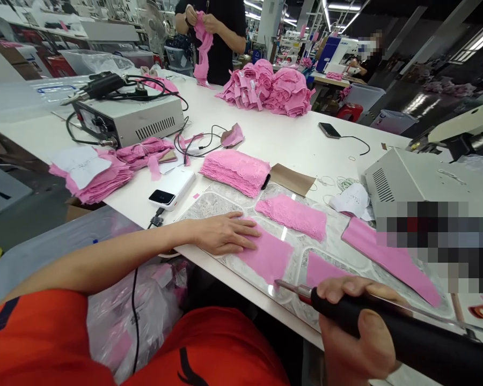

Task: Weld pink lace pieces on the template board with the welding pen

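Observation:
My left hand (225, 233) lies flat, fingers stretched out, on the left part of a pink fabric piece (271, 254). My right hand (358, 327) is wrapped round the thick black handle of a soldering-iron-like tool (410, 327). Its thin metal tip points left and meets or nearly meets the fabric's lower right edge; contact is hard to tell. Under the fabric is a clear patterned sheet (213, 206). Just behind lies a pink lace piece (292, 217). Another flat pink piece (326, 268) is partly hidden by my right hand.
A pink lace stack (235, 171), a power bank (173, 188) and a grey control box (132, 120) stand beyond my left hand. Farther back are a phone (329, 130) and a pink fabric heap (269, 88). Across the table, a person (215, 43) holds pink fabric.

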Demonstrator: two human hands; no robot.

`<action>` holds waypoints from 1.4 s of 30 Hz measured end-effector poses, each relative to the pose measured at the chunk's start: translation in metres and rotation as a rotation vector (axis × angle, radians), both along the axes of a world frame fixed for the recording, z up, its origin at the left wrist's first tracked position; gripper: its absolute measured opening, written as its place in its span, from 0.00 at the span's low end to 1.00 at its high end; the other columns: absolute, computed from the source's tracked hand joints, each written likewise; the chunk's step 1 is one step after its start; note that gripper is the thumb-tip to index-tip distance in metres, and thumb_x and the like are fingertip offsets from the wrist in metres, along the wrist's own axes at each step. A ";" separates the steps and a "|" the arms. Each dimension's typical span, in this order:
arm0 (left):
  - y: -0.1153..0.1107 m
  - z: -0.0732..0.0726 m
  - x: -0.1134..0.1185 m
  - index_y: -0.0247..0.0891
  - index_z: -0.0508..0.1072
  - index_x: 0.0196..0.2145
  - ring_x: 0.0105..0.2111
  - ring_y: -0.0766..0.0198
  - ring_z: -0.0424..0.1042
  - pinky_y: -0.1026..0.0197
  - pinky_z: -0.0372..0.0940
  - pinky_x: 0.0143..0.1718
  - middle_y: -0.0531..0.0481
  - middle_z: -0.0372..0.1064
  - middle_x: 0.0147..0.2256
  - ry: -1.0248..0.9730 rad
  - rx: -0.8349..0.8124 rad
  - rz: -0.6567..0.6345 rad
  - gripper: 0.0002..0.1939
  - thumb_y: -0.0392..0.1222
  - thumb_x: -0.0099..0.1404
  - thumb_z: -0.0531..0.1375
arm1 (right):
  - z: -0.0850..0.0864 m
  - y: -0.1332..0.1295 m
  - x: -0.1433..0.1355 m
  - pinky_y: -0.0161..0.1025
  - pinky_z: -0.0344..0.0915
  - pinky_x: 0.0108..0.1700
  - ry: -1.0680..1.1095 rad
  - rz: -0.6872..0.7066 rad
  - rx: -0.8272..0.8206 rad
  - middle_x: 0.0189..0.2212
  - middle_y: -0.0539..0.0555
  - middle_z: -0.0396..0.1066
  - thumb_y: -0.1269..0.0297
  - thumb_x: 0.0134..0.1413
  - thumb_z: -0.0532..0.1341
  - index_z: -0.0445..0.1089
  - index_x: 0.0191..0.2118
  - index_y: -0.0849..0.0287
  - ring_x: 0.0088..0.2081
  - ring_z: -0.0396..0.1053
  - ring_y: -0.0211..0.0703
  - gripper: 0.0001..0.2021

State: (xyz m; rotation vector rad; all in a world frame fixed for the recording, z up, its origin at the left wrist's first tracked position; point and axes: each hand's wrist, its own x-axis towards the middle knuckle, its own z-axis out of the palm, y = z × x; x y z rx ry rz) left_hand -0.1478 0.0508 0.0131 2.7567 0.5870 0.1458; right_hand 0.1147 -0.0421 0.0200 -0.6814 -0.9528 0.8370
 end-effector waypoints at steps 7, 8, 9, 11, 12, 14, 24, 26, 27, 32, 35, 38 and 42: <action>0.009 0.000 0.012 0.42 0.69 0.57 0.65 0.51 0.53 0.42 0.41 0.65 0.45 0.58 0.62 0.027 0.058 -0.015 0.19 0.41 0.72 0.48 | 0.001 -0.001 0.011 0.39 0.67 0.23 -0.033 -0.065 -0.050 0.27 0.47 0.63 0.69 0.43 0.58 0.65 0.35 0.57 0.23 0.64 0.35 0.08; 0.010 0.001 0.013 0.42 0.69 0.57 0.65 0.51 0.53 0.42 0.41 0.65 0.45 0.59 0.62 0.029 0.063 -0.015 0.19 0.41 0.72 0.48 | 0.000 -0.001 0.011 0.39 0.67 0.22 -0.035 -0.064 -0.055 0.27 0.47 0.62 0.69 0.43 0.58 0.65 0.34 0.57 0.23 0.64 0.35 0.08; 0.012 0.001 0.014 0.42 0.69 0.57 0.65 0.52 0.53 0.42 0.41 0.65 0.45 0.59 0.62 0.031 0.065 -0.013 0.19 0.41 0.72 0.48 | 0.000 -0.001 0.011 0.39 0.67 0.22 -0.037 -0.066 -0.058 0.27 0.47 0.62 0.69 0.43 0.58 0.65 0.34 0.57 0.23 0.63 0.35 0.09; 0.015 0.001 0.016 0.44 0.69 0.57 0.64 0.52 0.53 0.43 0.42 0.65 0.46 0.60 0.61 0.029 0.063 -0.006 0.19 0.41 0.72 0.49 | 0.001 -0.002 0.010 0.40 0.66 0.22 -0.041 -0.079 -0.062 0.27 0.46 0.61 0.68 0.42 0.57 0.64 0.34 0.57 0.22 0.63 0.35 0.09; 0.017 0.002 0.016 0.45 0.70 0.56 0.64 0.52 0.54 0.43 0.42 0.65 0.46 0.61 0.61 0.023 0.060 -0.003 0.19 0.41 0.72 0.49 | 0.001 -0.002 0.009 0.40 0.66 0.22 -0.043 -0.090 -0.064 0.27 0.46 0.61 0.68 0.42 0.57 0.64 0.34 0.56 0.22 0.62 0.35 0.09; 0.020 0.002 0.018 0.47 0.71 0.55 0.64 0.52 0.54 0.44 0.43 0.65 0.47 0.62 0.60 0.005 0.054 0.003 0.18 0.41 0.71 0.51 | 0.002 -0.003 0.009 0.41 0.65 0.23 -0.050 -0.107 -0.078 0.27 0.46 0.59 0.67 0.43 0.57 0.65 0.35 0.56 0.23 0.61 0.35 0.09; 0.021 0.010 0.017 0.42 0.70 0.56 0.65 0.52 0.51 0.44 0.44 0.65 0.44 0.59 0.62 0.024 0.025 -0.010 0.19 0.42 0.72 0.50 | 0.002 -0.004 0.009 0.41 0.65 0.23 -0.014 -0.095 -0.093 0.28 0.47 0.59 0.66 0.44 0.58 0.65 0.35 0.56 0.24 0.61 0.35 0.08; 0.021 0.009 0.020 0.42 0.70 0.56 0.65 0.52 0.52 0.45 0.43 0.65 0.44 0.59 0.62 0.012 0.039 -0.046 0.19 0.42 0.72 0.50 | 0.003 -0.002 0.008 0.40 0.65 0.23 -0.006 -0.080 -0.068 0.27 0.47 0.59 0.66 0.45 0.58 0.65 0.35 0.56 0.23 0.61 0.35 0.08; 0.021 0.007 0.022 0.42 0.70 0.56 0.64 0.52 0.53 0.45 0.42 0.65 0.44 0.60 0.61 0.007 0.047 -0.059 0.19 0.42 0.72 0.50 | 0.004 -0.001 0.007 0.39 0.65 0.23 -0.005 -0.074 -0.054 0.27 0.47 0.60 0.66 0.45 0.58 0.65 0.35 0.57 0.23 0.61 0.34 0.08; 0.028 -0.001 0.028 0.47 0.71 0.55 0.63 0.52 0.57 0.45 0.42 0.65 0.46 0.64 0.59 -0.067 0.066 -0.059 0.17 0.42 0.70 0.53 | 0.003 0.002 0.008 0.37 0.65 0.23 -0.014 -0.042 -0.018 0.27 0.47 0.63 0.67 0.47 0.58 0.66 0.37 0.57 0.23 0.63 0.34 0.08; 0.030 -0.001 0.028 0.47 0.71 0.55 0.62 0.51 0.57 0.45 0.42 0.65 0.45 0.64 0.59 -0.078 0.063 -0.076 0.18 0.41 0.70 0.52 | 0.002 0.002 0.009 0.37 0.66 0.24 -0.001 -0.027 -0.012 0.27 0.47 0.64 0.68 0.48 0.58 0.67 0.38 0.56 0.23 0.64 0.34 0.09; 0.031 0.000 0.031 0.48 0.71 0.55 0.62 0.52 0.58 0.46 0.43 0.65 0.47 0.64 0.59 -0.099 0.050 -0.097 0.18 0.40 0.70 0.52 | 0.001 0.001 0.009 0.36 0.66 0.24 0.012 -0.015 -0.007 0.27 0.47 0.64 0.67 0.48 0.58 0.67 0.38 0.56 0.24 0.64 0.34 0.09; 0.033 0.000 0.044 0.49 0.71 0.55 0.62 0.53 0.58 0.46 0.42 0.65 0.48 0.64 0.59 -0.146 0.007 -0.123 0.18 0.40 0.69 0.53 | 0.001 0.001 0.009 0.37 0.66 0.24 0.012 -0.010 0.001 0.27 0.47 0.64 0.67 0.49 0.58 0.67 0.38 0.56 0.24 0.64 0.34 0.09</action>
